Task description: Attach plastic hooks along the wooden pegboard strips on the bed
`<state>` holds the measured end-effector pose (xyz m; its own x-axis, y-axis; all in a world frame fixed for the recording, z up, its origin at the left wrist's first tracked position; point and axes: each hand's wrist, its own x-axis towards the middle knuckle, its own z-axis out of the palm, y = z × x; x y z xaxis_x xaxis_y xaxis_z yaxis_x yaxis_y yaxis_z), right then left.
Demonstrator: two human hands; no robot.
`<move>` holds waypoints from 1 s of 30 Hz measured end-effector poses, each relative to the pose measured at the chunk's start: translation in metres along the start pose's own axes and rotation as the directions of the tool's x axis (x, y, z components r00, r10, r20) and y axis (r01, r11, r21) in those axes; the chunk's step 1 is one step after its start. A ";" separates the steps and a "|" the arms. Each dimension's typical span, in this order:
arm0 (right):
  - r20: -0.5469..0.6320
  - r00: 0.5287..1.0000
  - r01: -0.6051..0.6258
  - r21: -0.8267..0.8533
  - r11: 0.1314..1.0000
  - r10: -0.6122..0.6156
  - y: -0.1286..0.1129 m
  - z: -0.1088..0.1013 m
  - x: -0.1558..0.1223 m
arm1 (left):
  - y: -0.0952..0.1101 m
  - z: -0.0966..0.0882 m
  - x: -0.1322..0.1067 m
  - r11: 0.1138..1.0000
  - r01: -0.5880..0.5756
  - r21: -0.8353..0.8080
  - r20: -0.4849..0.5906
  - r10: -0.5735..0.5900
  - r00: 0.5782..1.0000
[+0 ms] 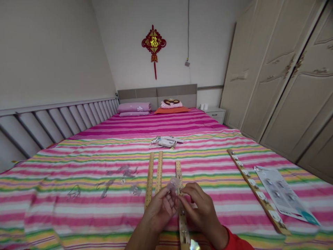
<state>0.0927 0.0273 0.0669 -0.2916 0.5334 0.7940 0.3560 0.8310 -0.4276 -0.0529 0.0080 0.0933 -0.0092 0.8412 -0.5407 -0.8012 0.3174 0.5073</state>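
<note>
My left hand (160, 210) is palm up, its fingers curled under a thin, clear plastic piece (173, 183), roughly round. Thumb and fingers of my right hand (200, 205) are pinched together at the right edge of that plastic; what lies between them is too small to make out. Beneath both hands runs a narrow wooden strip (183, 225) with holes and several small shiny metal parts along it. Two more wooden strips with rows of holes, one on the left (149, 177) and one beside it (159, 168), lie left of it.
Clear plastic scraps (126, 171) and a clear disc-like piece (135, 189) are scattered at left. Flat packets (166, 141) lie farther back. At right are a wooden strip with white round pieces (256, 187) and a blister pack (283, 194). Striped cloth (78, 222) covers the bed.
</note>
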 end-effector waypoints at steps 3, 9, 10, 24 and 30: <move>0.025 0.999 0.049 -0.025 0.998 -0.048 0.000 -0.002 0.001 | 0.000 0.004 -0.005 0.993 0.086 -0.078 -0.026 -0.088 0.996; -0.013 0.996 0.083 -0.016 0.996 -0.083 0.002 -0.007 0.007 | -0.003 0.006 -0.006 0.992 0.101 -0.079 -0.013 -0.103 0.995; -0.013 0.997 0.077 -0.012 0.997 -0.077 0.003 -0.007 0.008 | -0.004 0.006 -0.005 0.991 0.109 -0.080 -0.012 -0.110 0.994; 0.190 0.882 -0.471 0.352 0.809 0.431 0.033 -0.006 0.040 | -0.012 -0.001 0.025 0.853 -0.257 0.454 0.125 0.224 0.967; 0.359 0.711 -0.694 0.497 0.521 0.605 0.066 -0.001 0.042 | 0.012 0.000 0.043 0.492 -0.583 0.646 0.318 0.521 0.792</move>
<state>0.1050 0.1045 0.0729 -0.3104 0.9386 0.1508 -0.0535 0.1411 -0.9885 -0.0631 0.0480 0.0759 -0.2342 0.9709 0.0491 -0.0023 -0.0511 0.9987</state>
